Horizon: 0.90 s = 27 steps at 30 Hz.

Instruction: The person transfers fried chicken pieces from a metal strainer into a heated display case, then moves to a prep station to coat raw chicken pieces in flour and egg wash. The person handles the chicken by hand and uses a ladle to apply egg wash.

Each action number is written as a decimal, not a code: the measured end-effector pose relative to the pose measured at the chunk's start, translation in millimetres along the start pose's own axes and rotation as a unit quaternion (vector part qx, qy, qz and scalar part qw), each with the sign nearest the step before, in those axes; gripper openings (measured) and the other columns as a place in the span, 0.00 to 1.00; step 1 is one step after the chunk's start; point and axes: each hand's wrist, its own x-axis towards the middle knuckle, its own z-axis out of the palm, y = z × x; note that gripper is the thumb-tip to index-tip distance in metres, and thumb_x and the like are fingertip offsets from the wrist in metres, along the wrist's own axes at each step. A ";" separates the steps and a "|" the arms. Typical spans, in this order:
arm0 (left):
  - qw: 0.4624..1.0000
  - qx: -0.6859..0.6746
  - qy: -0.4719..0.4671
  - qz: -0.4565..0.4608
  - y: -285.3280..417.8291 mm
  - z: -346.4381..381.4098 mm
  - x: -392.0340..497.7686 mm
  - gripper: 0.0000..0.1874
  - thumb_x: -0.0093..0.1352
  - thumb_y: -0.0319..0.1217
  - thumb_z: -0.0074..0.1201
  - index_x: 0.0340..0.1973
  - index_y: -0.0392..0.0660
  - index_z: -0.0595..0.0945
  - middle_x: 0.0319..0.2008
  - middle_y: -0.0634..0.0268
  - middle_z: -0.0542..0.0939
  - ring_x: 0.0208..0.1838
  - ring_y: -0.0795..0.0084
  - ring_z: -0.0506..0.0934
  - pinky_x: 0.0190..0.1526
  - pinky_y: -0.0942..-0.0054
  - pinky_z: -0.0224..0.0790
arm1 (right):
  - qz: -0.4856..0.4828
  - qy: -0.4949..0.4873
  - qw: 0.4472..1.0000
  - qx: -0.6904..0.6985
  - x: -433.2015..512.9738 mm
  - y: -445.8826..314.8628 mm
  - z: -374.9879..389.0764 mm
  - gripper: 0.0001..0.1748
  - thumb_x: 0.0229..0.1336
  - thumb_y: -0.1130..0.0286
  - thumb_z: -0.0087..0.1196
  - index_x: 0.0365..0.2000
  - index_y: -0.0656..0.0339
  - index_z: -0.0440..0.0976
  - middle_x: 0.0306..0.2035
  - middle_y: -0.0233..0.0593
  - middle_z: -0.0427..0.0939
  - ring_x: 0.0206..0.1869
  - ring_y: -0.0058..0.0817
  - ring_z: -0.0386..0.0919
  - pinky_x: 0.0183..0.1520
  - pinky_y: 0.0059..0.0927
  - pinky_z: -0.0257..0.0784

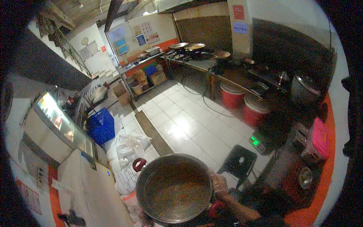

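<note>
A large round metal steamer pot (174, 188) with a perforated-looking, brownish bottom is held up before me, its mouth facing me. My right hand (219, 183) grips its right side near the rim; it seems to have a thin clear glove on. One dark red handle (139, 164) sticks out at the pot's upper left. A second red handle (217, 208) shows below my right wrist. At the pot's lower left edge, a dim sliver of what looks like my left hand (145, 220) is mostly hidden by the pot, so its grip is unclear.
A black plastic stool (240, 161) and a scale with a lit green display (256, 143) stand right of the pot. White bags (132, 146), a blue crate (101, 126) and a glass-fronted display fridge (61, 119) are left. Red buckets (232, 96) sit under the stove counter (195, 63).
</note>
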 end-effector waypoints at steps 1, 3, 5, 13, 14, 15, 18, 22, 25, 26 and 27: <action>1.000 0.008 0.007 0.003 15.2 10.4 25.3 0.19 0.69 0.41 0.56 0.50 0.43 0.79 0.44 0.62 0.82 0.45 0.65 0.80 0.48 0.64 0.75 | 0.029 -0.021 0.998 0.053 33.7 -22.2 8.3 0.23 0.77 0.58 0.36 0.58 0.58 0.73 0.53 0.50 0.80 0.48 0.39 0.81 0.47 0.45 0.74; 0.999 0.016 0.031 0.001 40.8 35.2 67.8 0.20 0.68 0.41 0.57 0.50 0.42 0.79 0.44 0.62 0.82 0.44 0.65 0.80 0.48 0.64 0.76 | -0.052 -0.071 0.993 -0.073 92.0 -55.3 17.3 0.22 0.74 0.57 0.40 0.55 0.59 0.75 0.48 0.47 0.80 0.44 0.40 0.81 0.44 0.47 0.75; 0.998 0.020 0.055 -0.010 60.8 60.7 112.6 0.21 0.67 0.41 0.58 0.51 0.42 0.79 0.43 0.62 0.82 0.44 0.65 0.80 0.47 0.65 0.76 | -0.205 -0.021 0.975 -0.089 157.2 -77.8 28.8 0.16 0.69 0.61 0.47 0.48 0.58 0.77 0.34 0.47 0.82 0.35 0.45 0.82 0.38 0.48 0.76; 0.997 0.000 0.077 -0.023 113.9 172.2 338.2 0.25 0.62 0.40 0.61 0.52 0.40 0.79 0.42 0.61 0.83 0.42 0.64 0.81 0.46 0.65 0.76 | 0.048 0.040 0.995 0.076 405.9 -97.5 67.3 0.13 0.71 0.60 0.48 0.39 0.57 0.76 0.38 0.39 0.79 0.25 0.35 0.70 0.28 0.36 0.66; 0.998 -0.004 0.062 -0.022 123.0 190.9 374.3 0.26 0.62 0.39 0.62 0.52 0.40 0.79 0.42 0.61 0.83 0.42 0.64 0.81 0.46 0.65 0.76 | 0.047 0.041 0.996 0.071 433.4 -102.0 63.3 0.14 0.71 0.59 0.47 0.40 0.57 0.76 0.38 0.40 0.79 0.26 0.36 0.71 0.29 0.37 0.66; 0.999 -0.008 0.047 -0.021 132.9 210.2 409.2 0.26 0.61 0.39 0.62 0.53 0.39 0.79 0.42 0.61 0.84 0.42 0.64 0.82 0.46 0.65 0.76 | 0.047 0.045 0.996 0.065 461.8 -108.7 58.0 0.14 0.71 0.59 0.47 0.42 0.57 0.76 0.39 0.41 0.79 0.28 0.37 0.71 0.31 0.38 0.66; 0.999 -0.017 -0.007 -0.037 158.1 272.6 519.2 0.28 0.59 0.39 0.63 0.53 0.39 0.79 0.41 0.60 0.84 0.41 0.63 0.82 0.45 0.65 0.77 | 0.055 0.073 0.995 0.051 544.2 -128.4 33.2 0.16 0.72 0.58 0.45 0.45 0.57 0.76 0.41 0.43 0.79 0.33 0.40 0.73 0.36 0.42 0.67; 0.991 0.001 -0.130 -0.016 169.5 361.0 676.8 0.24 0.60 0.36 0.63 0.50 0.39 0.80 0.34 0.66 0.83 0.33 0.69 0.81 0.34 0.68 0.73 | 0.073 0.135 0.987 0.039 649.0 -149.7 -10.8 0.18 0.72 0.57 0.43 0.50 0.57 0.75 0.44 0.47 0.79 0.39 0.44 0.75 0.42 0.47 0.69; 0.962 0.070 -0.263 -0.032 172.4 422.1 799.6 0.19 0.63 0.32 0.61 0.48 0.40 0.80 0.30 0.71 0.81 0.32 0.75 0.79 0.29 0.70 0.69 | 0.091 0.184 0.978 0.042 723.5 -158.0 -41.0 0.21 0.73 0.56 0.42 0.53 0.56 0.75 0.46 0.49 0.80 0.43 0.47 0.77 0.46 0.50 0.70; 0.956 0.007 -0.276 -0.101 165.9 445.7 833.1 0.17 0.64 0.31 0.60 0.48 0.41 0.80 0.29 0.72 0.80 0.31 0.77 0.78 0.29 0.70 0.69 | 0.095 0.195 0.975 0.042 752.8 -158.2 -50.5 0.21 0.73 0.55 0.41 0.55 0.56 0.74 0.47 0.50 0.80 0.45 0.48 0.77 0.48 0.51 0.70; 0.954 0.052 -0.271 -0.114 166.3 468.2 871.0 0.16 0.67 0.35 0.57 0.48 0.42 0.80 0.27 0.70 0.79 0.29 0.74 0.78 0.28 0.69 0.71 | 0.095 0.205 0.973 0.038 782.1 -159.7 -58.3 0.22 0.73 0.55 0.41 0.56 0.56 0.74 0.48 0.51 0.80 0.47 0.49 0.78 0.49 0.53 0.71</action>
